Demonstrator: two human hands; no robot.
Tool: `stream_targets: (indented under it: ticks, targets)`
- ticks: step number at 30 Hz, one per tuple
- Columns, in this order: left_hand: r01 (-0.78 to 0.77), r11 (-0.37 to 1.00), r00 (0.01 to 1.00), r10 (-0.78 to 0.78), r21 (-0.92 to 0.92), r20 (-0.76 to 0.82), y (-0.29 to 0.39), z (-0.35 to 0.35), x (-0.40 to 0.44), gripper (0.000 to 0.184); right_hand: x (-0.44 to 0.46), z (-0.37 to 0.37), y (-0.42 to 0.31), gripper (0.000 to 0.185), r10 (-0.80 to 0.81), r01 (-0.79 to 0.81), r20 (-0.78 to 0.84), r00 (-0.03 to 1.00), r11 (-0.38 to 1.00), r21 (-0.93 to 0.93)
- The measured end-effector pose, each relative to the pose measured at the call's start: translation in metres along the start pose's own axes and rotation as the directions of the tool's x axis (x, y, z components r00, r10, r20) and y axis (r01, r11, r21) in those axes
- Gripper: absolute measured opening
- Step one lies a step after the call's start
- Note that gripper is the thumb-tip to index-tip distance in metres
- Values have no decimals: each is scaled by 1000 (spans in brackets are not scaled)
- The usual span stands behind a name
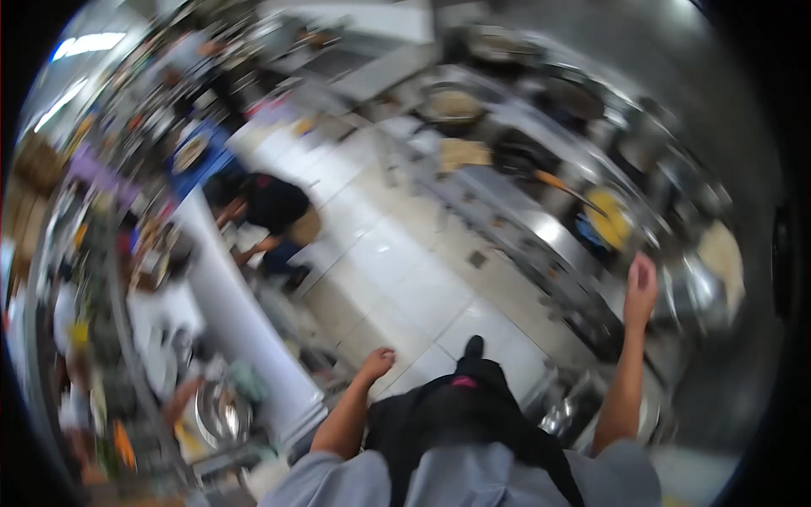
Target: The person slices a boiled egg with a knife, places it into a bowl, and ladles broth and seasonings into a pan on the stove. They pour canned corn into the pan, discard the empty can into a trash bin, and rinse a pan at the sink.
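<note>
My left hand (pixel 378 363) hangs over the tiled floor at the left of my body, its fingers loosely curled and nothing visible in them. On the other side, my right hand (pixel 642 285) is raised beside the stove line. Its fingers look curled in, blurred, with no object showing. Close to that hand is a large shiny metal bowl (pixel 691 291). Just beyond it lies something round and yellow (pixel 608 220), and a utensil with an orange handle (pixel 557 182) reaches across toward it.
A long metal cooking range (pixel 515 207) with several woks runs along the right. To the left is a white-sided counter (pixel 245 313), where a person in dark clothing (pixel 274 205) bends over. A metal bowl (pixel 222 412) stands at lower left. Pale floor tiles (pixel 397 270) form the aisle.
</note>
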State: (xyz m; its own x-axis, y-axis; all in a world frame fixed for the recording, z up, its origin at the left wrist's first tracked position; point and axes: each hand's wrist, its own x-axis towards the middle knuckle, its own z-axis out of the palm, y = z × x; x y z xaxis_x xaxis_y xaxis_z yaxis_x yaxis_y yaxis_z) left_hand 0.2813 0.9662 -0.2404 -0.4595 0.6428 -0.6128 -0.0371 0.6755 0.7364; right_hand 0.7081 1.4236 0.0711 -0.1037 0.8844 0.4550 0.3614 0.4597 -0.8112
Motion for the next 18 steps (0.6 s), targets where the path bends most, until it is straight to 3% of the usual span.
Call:
stream_targets:
  ticks: [2, 4, 5, 6, 7, 10, 12, 14, 16, 18]
  targets:
    - [-154, 980, 980, 168, 129, -103, -3, 10, 14, 38, -10, 106, 47, 24, -3, 12, 299, 954, 1000, -28]
    - [-71, 980, 981, 103, 185, -167, 60, 3, -16, 37, -6, 207, 75, 29, 12, 21, 584, 811, 999, -49]
    - [-16, 991, 975, 45, 134, -218, 86, -4, -36, 37, 5, 259, 74, 29, -52, 48, 645, 762, 999, 25]
    - [23, 996, 970, -2, 86, -243, 104, -9, -44, 38, 18, 301, 74, 30, -136, 146, 676, 724, 988, 42]
    - [-49, 997, 951, 65, 62, -303, 90, -10, -42, 39, 34, 338, 74, 31, -208, 242, 691, 692, 969, 49]
    - [-11, 1000, 887, 9, -1, -461, 88, -24, -65, 40, 97, 449, 74, 34, -294, 379, 685, 666, 925, 29]
    - [67, 994, 899, -97, -84, -428, 59, -31, -64, 42, 144, 526, 92, 41, -321, 418, 688, 651, 908, 27]
    - [82, 965, 889, -184, -250, -419, 56, -34, -69, 42, 179, 587, 141, 48, -251, 487, 713, 655, 861, -145]
    - [125, 951, 867, -243, -282, -436, 48, -38, -61, 43, 200, 638, 194, 41, -365, 671, 648, 668, 672, -313]
    - [175, 935, 869, -294, -308, -397, 28, -49, -46, 45, 217, 670, 217, 57, 51, 398, 777, 627, 837, -376]
